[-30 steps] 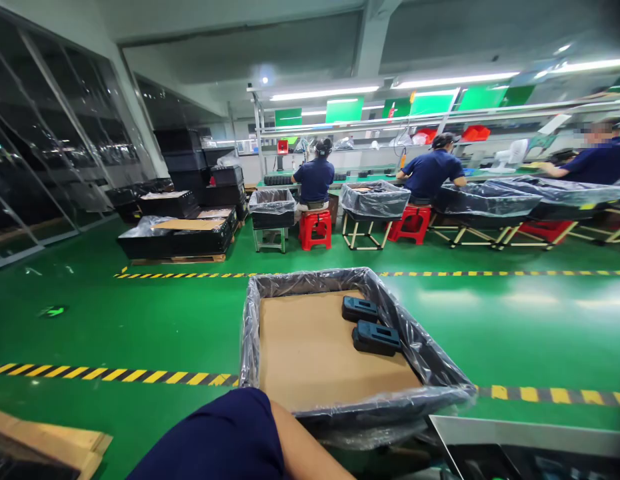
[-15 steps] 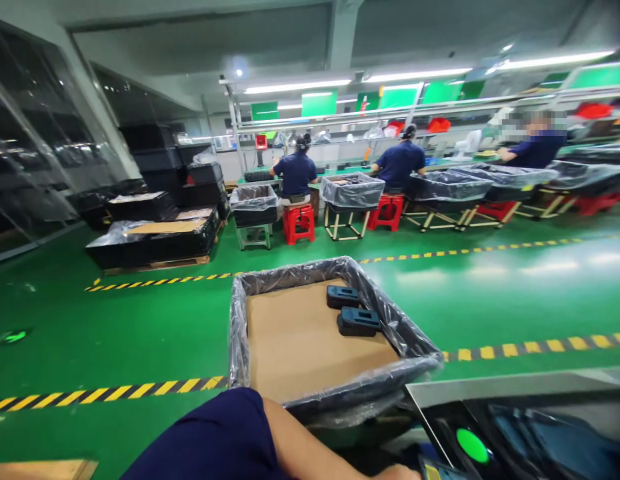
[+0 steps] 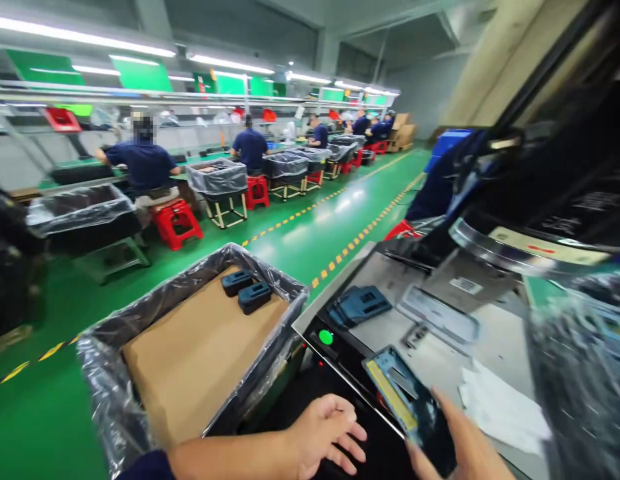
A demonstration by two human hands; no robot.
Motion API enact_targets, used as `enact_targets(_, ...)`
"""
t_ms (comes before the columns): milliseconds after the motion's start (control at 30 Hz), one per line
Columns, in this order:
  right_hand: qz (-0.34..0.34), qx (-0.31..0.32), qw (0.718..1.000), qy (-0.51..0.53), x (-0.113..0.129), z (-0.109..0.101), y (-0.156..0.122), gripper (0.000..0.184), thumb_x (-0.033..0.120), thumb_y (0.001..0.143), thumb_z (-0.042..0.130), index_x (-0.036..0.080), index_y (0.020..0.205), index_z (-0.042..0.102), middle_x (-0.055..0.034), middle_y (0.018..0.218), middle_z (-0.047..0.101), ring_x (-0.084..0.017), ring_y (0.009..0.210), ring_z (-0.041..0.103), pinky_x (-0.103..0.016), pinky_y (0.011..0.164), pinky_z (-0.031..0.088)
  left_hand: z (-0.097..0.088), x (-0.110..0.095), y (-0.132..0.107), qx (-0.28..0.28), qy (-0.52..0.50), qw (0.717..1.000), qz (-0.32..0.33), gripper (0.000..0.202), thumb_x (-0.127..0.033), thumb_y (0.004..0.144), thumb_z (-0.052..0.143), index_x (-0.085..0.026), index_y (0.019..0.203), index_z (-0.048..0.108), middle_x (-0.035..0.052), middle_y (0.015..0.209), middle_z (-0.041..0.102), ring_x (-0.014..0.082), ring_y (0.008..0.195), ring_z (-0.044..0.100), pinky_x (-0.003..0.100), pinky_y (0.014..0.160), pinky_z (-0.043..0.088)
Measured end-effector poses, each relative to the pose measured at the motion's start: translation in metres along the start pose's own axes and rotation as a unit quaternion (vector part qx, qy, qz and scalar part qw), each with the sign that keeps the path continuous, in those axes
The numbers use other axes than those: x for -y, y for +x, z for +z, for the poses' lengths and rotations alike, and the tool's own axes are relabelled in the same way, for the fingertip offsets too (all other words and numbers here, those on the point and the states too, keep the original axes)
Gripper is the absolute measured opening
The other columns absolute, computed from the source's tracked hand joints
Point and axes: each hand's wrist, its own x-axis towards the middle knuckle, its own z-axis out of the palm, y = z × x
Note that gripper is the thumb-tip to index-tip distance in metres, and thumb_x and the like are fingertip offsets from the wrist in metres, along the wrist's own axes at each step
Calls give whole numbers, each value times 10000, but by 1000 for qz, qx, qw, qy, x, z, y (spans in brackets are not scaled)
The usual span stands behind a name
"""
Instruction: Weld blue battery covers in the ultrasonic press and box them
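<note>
My right hand [image 3: 465, 443] grips a dark blue plastic housing [image 3: 413, 397], which is tilted and has a yellow strip along one side. My left hand [image 3: 325, 433] is empty, its fingers apart, to the left of that housing and in front of the machine bench. On the bench lie more dark blue housings [image 3: 360, 305], close to a round green button [image 3: 325, 337]. To my left is a black bin [image 3: 107, 340] lined with clear plastic. A cardboard sheet [image 3: 200, 353] covers its bottom, and two blue-black parts [image 3: 254, 297] rest at its far end.
A white cloth [image 3: 500, 403] and a pale rectangular frame [image 3: 440, 313] lie on the metal bench top. A black machine head [image 3: 555, 193] overhangs it. Crumpled clear plastic [image 3: 580, 360] is at the right. Across the green floor, several co-workers sit beside lined bins [image 3: 217, 177].
My view has swung right, bringing the bench and machine into sight. My left hand has come into fuller view, empty. My right hand now shows, holding the housing.
</note>
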Motion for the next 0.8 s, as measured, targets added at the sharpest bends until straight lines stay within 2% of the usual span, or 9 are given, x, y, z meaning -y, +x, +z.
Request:
enact_targets(67,45,2,999,-26,-15,-25,14,731,550,771,519,228,1400,332,-138,1271,582,-318,1108,603,-450,886,527,-3,0,-4,-8,17,1000,-1,520,-557,695,681,-169,995,506,72,934,630,156,709,629,275,577,471)
enact_targets(167,116,58,991,-37,-37,-54,40,734,532,735,538,187,1366,389,-146,1292,566,-317,1138,581,-433,956,478,-9,-2,-7,-17,33,999,-9,457,-511,767,638,-165,1038,513,78,983,622,144,755,617,267,620,466)
enact_targets(300,191,136,970,-56,-60,-71,76,767,457,697,590,122,1365,415,-159,1283,571,-310,1112,588,-402,960,457,-18,-6,-9,-24,45,998,-20,449,-499,787,632,-164,1064,520,79,994,617,143,777,604,269,644,461)
enact_targets(433,215,169,960,-56,-78,-68,109,766,429,711,624,86,1368,431,-169,1238,598,-305,1084,597,-372,943,451,-23,-6,-10,-30,53,998,-17,435,-488,795,634,-164,1069,538,79,1002,620,142,783,598,273,663,458)
enact_targets(600,230,173,957,-36,-107,-51,144,744,381,702,654,82,1352,450,-164,1230,595,-294,1072,586,-364,930,442,-24,-10,-13,-31,57,998,-12,422,-485,804,630,-163,1069,560,79,1010,626,141,798,596,278,691,457)
enact_targets(800,211,183,960,-7,-138,-33,177,518,296,673,661,113,1152,593,-92,1064,664,-227,950,612,-291,846,465,-31,-13,-15,-59,52,997,-16,469,-514,762,666,-170,1069,578,73,994,639,142,786,595,274,690,455)
